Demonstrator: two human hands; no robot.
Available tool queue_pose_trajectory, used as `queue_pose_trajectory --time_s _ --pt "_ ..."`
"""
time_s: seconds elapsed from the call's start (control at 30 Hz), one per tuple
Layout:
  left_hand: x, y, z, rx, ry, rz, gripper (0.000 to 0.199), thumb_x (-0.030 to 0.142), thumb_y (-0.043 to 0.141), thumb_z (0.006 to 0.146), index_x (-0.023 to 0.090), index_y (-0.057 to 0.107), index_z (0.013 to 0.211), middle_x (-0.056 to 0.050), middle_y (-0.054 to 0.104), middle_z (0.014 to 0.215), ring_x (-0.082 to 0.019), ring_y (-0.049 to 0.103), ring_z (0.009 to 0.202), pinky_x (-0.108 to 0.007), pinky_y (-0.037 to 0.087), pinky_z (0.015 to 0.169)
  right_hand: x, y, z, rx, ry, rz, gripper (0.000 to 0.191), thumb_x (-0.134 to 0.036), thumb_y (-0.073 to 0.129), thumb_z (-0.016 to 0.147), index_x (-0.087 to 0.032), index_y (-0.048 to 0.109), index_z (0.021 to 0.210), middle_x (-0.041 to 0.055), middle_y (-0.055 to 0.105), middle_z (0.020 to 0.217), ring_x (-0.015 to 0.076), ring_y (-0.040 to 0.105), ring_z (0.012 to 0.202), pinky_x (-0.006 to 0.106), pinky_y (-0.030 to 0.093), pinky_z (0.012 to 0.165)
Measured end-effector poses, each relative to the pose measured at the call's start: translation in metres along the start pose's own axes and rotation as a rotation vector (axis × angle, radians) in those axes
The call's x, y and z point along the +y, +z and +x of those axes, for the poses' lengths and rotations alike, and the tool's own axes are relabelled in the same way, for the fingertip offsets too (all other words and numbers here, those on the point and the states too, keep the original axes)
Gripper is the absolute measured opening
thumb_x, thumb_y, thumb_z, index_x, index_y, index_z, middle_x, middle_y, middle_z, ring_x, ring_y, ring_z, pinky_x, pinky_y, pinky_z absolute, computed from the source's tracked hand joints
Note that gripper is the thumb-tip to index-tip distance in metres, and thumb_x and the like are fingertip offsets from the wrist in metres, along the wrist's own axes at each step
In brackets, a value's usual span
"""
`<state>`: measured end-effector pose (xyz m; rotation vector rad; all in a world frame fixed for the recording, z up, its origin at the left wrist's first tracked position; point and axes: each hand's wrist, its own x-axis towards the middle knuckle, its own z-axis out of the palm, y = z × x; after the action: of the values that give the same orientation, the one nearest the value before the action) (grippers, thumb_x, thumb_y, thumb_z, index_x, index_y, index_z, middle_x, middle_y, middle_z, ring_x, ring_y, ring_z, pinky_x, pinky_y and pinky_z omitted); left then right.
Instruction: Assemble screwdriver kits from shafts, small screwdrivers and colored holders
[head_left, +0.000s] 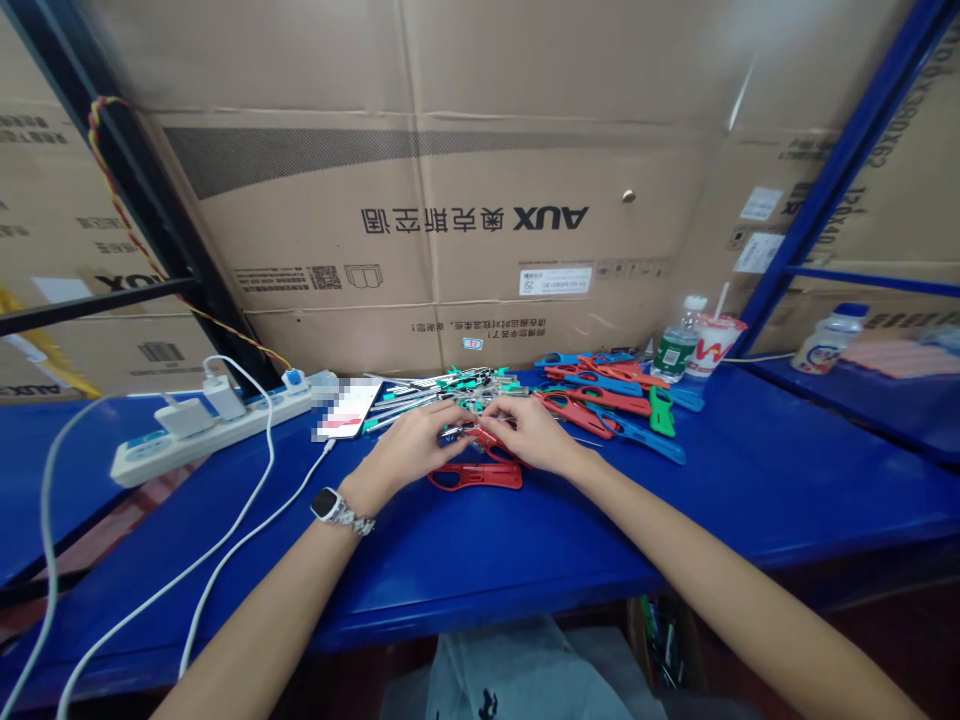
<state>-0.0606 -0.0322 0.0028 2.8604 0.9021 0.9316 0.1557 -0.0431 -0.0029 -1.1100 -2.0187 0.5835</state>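
Observation:
My left hand, wearing a watch, is closed, its fingertips on a small silvery part. My right hand pinches a red plastic handle shell with a finger loop, like half of a long-nosed lighter. The fingertips of both hands meet at this shell and partly hide it. Just below them, another red handle shell lies flat on the blue table. Behind my hands is a heap of thin metal rods with green ends.
Red, blue and green handle shells are piled on the right. Beyond them stand a water bottle and a drink cup. A phone with a white cable and a power strip lie left. A large cardboard box backs the table.

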Motion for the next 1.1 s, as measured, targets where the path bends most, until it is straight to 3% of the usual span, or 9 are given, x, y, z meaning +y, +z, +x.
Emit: queue_pose_trajectory --time_s 0.13,0.33,0.47,0.8,1.1 --pt "0.0 0.001 0.0 0.008 0.0 0.006 0.019 0.03 0.056 0.099 0.022 0.07 0.108 -0.005 0.072 0.092 -0.019 0.066 0.079 -0.032 0.051 0.071 0.001 0.003 0.0 0.01 -0.002 0.063 0.019 -0.03 0.057 0.095 -0.017 0.063 0.083 -0.0021 0.056 0.065 0.0114 0.045 0.056 0.024 0.033 0.055" --pt "0.002 -0.001 0.0 -0.007 -0.003 -0.028 0.018 0.028 0.055 0.099 0.022 0.072 0.104 -0.004 0.072 0.091 -0.018 0.066 0.077 -0.03 0.049 0.07 0.0 -0.005 -0.001 -0.079 -0.065 0.036 0.011 -0.028 0.06 0.092 -0.019 0.065 0.088 -0.0069 0.044 0.055 0.0111 0.038 0.051 0.024 0.028 0.052" --pt "0.0 0.0 0.0 0.007 -0.001 -0.067 0.018 0.029 0.057 0.098 0.022 0.073 0.103 -0.004 0.072 0.087 -0.018 0.066 0.076 -0.03 0.05 0.069 0.002 -0.008 -0.002 -0.1 -0.082 0.044 0.011 -0.027 0.059 0.093 -0.019 0.065 0.089 -0.0049 0.051 0.06 0.0118 0.042 0.055 0.024 0.029 0.054" --pt "-0.001 0.013 0.001 0.064 -0.119 -0.26 0.012 0.031 0.064 0.094 0.02 0.066 0.1 0.0 0.073 0.08 -0.012 0.059 0.059 -0.025 0.045 0.057 0.001 0.007 0.0 -0.014 0.0 0.184 0.015 -0.028 0.06 0.092 -0.019 0.061 0.08 -0.0015 0.058 0.069 0.0131 0.05 0.061 0.025 0.038 0.06" --pt "-0.001 0.013 0.002 0.081 -0.174 -0.309 0.014 0.02 0.069 0.088 0.02 0.061 0.099 0.003 0.069 0.074 -0.013 0.062 0.062 -0.024 0.046 0.059 0.001 0.014 0.0 0.027 -0.014 0.175 0.019 -0.031 0.058 0.094 -0.017 0.068 0.086 0.0043 0.068 0.08 0.0164 0.059 0.071 0.028 0.046 0.066"
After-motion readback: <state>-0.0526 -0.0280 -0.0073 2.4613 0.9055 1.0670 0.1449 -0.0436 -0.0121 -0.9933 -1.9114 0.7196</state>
